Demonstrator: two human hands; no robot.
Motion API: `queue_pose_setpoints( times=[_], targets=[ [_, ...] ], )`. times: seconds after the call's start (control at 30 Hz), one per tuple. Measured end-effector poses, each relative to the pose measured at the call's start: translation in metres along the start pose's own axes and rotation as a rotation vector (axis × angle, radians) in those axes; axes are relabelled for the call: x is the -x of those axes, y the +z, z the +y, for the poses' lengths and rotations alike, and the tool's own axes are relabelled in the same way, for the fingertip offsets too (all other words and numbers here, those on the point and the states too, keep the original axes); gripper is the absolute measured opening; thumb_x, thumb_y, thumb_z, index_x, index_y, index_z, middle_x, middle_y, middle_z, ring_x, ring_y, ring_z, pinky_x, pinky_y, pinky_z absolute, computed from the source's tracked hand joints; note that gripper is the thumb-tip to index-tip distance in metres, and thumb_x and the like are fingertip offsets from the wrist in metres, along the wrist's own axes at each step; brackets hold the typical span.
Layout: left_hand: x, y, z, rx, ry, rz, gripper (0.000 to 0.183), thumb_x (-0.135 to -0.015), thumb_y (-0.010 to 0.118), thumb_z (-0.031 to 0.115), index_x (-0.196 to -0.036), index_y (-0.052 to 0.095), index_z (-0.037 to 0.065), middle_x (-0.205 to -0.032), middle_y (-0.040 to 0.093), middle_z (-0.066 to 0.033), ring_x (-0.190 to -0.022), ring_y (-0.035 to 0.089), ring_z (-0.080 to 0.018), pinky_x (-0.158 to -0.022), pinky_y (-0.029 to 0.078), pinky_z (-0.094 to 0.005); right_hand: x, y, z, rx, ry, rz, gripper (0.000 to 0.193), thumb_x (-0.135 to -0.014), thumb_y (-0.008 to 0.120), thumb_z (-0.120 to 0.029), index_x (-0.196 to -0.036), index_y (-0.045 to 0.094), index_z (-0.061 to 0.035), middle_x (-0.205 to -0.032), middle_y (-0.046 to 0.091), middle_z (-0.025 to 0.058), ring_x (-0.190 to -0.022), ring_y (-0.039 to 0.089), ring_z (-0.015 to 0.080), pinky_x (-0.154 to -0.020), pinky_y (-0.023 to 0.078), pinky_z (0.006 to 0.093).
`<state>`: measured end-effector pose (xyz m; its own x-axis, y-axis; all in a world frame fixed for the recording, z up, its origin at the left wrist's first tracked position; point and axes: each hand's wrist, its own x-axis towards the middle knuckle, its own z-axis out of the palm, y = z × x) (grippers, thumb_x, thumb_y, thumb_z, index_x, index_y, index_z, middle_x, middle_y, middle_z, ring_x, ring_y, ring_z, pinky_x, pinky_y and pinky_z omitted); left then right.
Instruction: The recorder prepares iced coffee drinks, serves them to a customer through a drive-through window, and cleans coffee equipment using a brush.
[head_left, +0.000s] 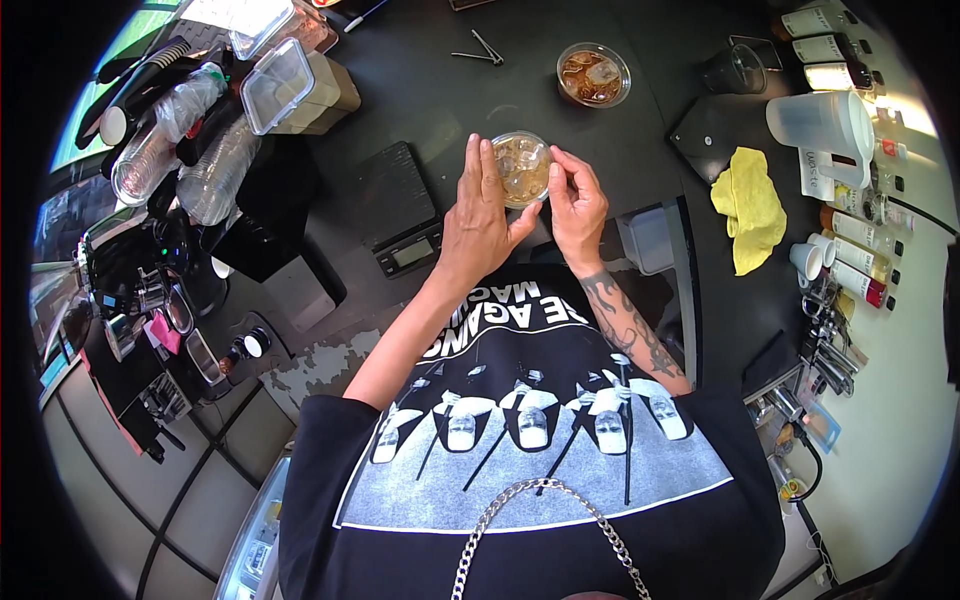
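Observation:
A clear plastic cup (pixel 523 168) with a light-brown iced drink stands between my hands on the black counter. Along its left side my left hand (pixel 478 218) lies with long, straight fingers, its thumb near the cup's lower edge. From the right, my right hand (pixel 578 212) grips the rim with bent fingers and thumb. Whether a lid sits on the cup I cannot make out. Farther back and to the right is a second clear cup (pixel 594 74), holding a darker iced drink.
Left of my hands sits a black digital scale (pixel 408 250). Metal tongs (pixel 478 48) lie at the back. A lidded clear container (pixel 300 92) and stacked plastic cups (pixel 215 175) occupy the left. On the right are a yellow cloth (pixel 748 212), a plastic pitcher (pixel 822 128) and several bottles (pixel 858 232).

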<state>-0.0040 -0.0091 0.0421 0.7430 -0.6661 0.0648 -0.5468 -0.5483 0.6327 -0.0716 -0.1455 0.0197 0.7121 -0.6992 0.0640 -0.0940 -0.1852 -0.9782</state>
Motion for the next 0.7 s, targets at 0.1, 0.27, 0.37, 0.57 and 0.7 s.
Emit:
queue_pose_setpoints(
  times=[0.1, 0.27, 0.37, 0.57, 0.7],
  targets=[
    [0.000, 0.002, -0.002, -0.084, 0.040, 0.056, 0.106, -0.089, 0.073, 0.039, -0.159, 0.010, -0.008, -0.161, 0.023, -0.0335, -0.140, 0.043, -0.0490, -0.097, 0.056, -0.0454, 0.000, 0.005, 0.003, 0.008, -0.089, 0.055, 0.023, -0.101, 0.065, -0.009, -0.123, 0.071, -0.0014, -0.115, 0.071, 0.0104, -0.093, 0.069, 0.0125, -0.074, 0.057, 0.0247],
    [-0.004, -0.010, 0.004, -0.129, 0.091, 0.011, 0.105, -0.089, 0.074, 0.036, -0.157, 0.012, -0.013, -0.160, 0.025, -0.0350, -0.136, 0.047, -0.0487, -0.097, 0.056, -0.0442, 0.005, 0.001, 0.011, 0.140, -0.175, 0.030, 0.028, -0.103, 0.063, -0.013, -0.128, 0.069, -0.0020, -0.124, 0.069, 0.0134, -0.108, 0.069, 0.0185, -0.083, 0.057, 0.0284],
    [-0.002, -0.007, -0.001, -0.146, 0.056, -0.011, 0.105, -0.086, 0.076, 0.031, -0.156, 0.012, -0.014, -0.160, 0.025, -0.0351, -0.136, 0.047, -0.0476, -0.096, 0.057, -0.0435, 0.013, -0.005, 0.007, 0.088, -0.104, -0.060, 0.032, -0.104, 0.061, -0.015, -0.133, 0.066, -0.0032, -0.133, 0.065, 0.0142, -0.116, 0.066, 0.0198, -0.091, 0.056, 0.0303],
    [-0.002, -0.002, 0.003, -0.165, 0.048, -0.005, 0.103, -0.084, 0.076, 0.024, -0.156, 0.013, -0.015, -0.159, 0.026, -0.0347, -0.135, 0.048, -0.0464, -0.092, 0.059, -0.0424, 0.024, 0.007, 0.008, -0.328, 0.061, 0.001, 0.038, -0.103, 0.060, -0.009, -0.136, 0.047, 0.0041, -0.140, 0.057, 0.0215, -0.121, 0.063, 0.0209, -0.098, 0.054, 0.0299],
    [-0.001, 0.002, 0.004, -0.181, 0.048, 0.008, 0.101, -0.086, 0.076, 0.023, -0.156, 0.014, -0.015, -0.159, 0.028, -0.0346, -0.135, 0.048, -0.0462, -0.090, 0.060, -0.0420, 0.031, 0.012, 0.013, -0.285, 0.091, 0.055, 0.027, -0.103, 0.059, -0.006, -0.125, 0.045, 0.0030, -0.130, 0.063, 0.0190, -0.112, 0.065, 0.0158, -0.092, 0.055, 0.0271]
  ],
)
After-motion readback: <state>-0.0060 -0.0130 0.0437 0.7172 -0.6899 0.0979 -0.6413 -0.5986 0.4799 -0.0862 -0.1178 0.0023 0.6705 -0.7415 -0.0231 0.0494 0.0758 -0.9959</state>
